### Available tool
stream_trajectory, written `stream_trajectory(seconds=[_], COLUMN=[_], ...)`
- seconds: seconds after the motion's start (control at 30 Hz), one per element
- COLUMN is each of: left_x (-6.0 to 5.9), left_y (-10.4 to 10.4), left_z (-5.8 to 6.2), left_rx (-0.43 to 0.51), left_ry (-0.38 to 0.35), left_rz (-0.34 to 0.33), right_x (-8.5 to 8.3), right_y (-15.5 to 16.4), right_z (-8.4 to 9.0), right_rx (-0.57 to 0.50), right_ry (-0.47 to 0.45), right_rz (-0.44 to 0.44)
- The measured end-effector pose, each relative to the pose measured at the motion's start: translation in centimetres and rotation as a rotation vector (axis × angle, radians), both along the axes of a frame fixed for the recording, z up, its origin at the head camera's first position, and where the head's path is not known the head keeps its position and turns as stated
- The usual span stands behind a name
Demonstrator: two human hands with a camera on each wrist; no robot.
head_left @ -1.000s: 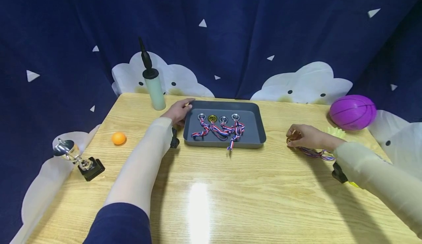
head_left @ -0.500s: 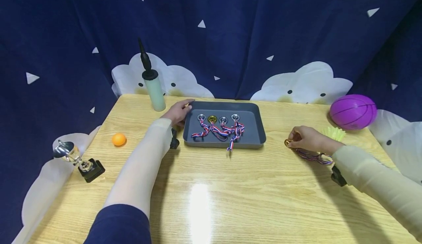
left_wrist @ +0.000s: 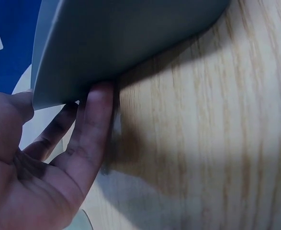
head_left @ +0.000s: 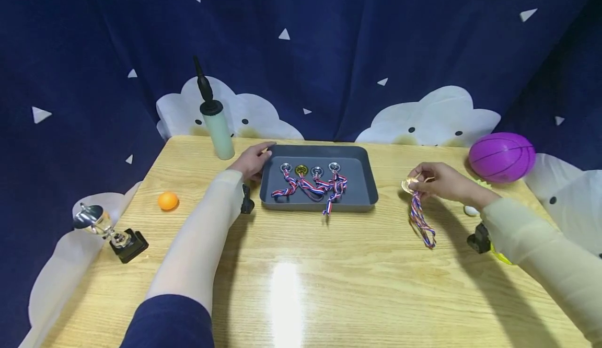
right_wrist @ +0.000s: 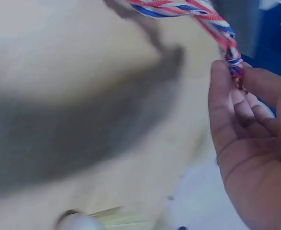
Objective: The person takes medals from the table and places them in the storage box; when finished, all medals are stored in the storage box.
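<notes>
Right hand: pinches the gold medal above the bench, right of the tray; its ribbon dangles (striped).
Left hand: fingers relaxed, resting against the tray's left edge.

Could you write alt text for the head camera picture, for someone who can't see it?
A person's right hand lifts a gold medal by its striped ribbon above a wooden table, while the left hand touches a grey tray holding four medals.
</notes>
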State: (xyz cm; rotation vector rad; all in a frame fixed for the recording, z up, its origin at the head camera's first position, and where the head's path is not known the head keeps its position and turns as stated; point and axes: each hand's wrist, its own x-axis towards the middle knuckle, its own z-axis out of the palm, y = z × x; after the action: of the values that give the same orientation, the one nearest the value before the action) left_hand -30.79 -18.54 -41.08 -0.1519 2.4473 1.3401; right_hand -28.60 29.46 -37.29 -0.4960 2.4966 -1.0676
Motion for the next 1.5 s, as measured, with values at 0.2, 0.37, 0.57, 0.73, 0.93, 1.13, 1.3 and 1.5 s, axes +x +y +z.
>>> stream_trajectory(seconds=[0.2,0.37,0.57,0.73,0.93,1.13,1.3,1.5], left_x=[-0.1,0.0,0.0,-0.1,0.2,0.6,0.6,0.5], left_y=[0.0,0.0,0.0,0.0,0.1,0.0,0.0,0.0], left_z=[0.0,0.1,0.1,0.1,0.3,0.3,0.4,0.5], left_rx=[0.005,-0.005,-0.002,-0.006,0.019,0.028,0.046,0.044], left_ry=[-0.001,0.008,0.01,0.012,0.01,0.009,0.005,0.0], left_rz=[-0.005,0.0,0.004,-0.001,0.001,0.001,-0.001,0.01], right_x=[-1.1,-1.6,-2.2,-2.9,-3.5,-3.9,-4.4,-4.5], right_y=[-1.6,-4.2,-7.8,-10.5,-12.9,-15.1,-15.8,-16.1], right_z=[4.5,7.7,8.0,5.4,2.0,0.1,-1.2,-1.4], right_rx=[-0.232,-0.448,-0.567,-0.374,-0.144,0.113,0.266,0.372], right_ry=[0.006,0.004,-0.032,-0.06,-0.052,0.036,0.128,0.184], right_rz=[-0.044,-0.086,-0.092,-0.085,-0.098,-0.064,-0.033,-0.031])
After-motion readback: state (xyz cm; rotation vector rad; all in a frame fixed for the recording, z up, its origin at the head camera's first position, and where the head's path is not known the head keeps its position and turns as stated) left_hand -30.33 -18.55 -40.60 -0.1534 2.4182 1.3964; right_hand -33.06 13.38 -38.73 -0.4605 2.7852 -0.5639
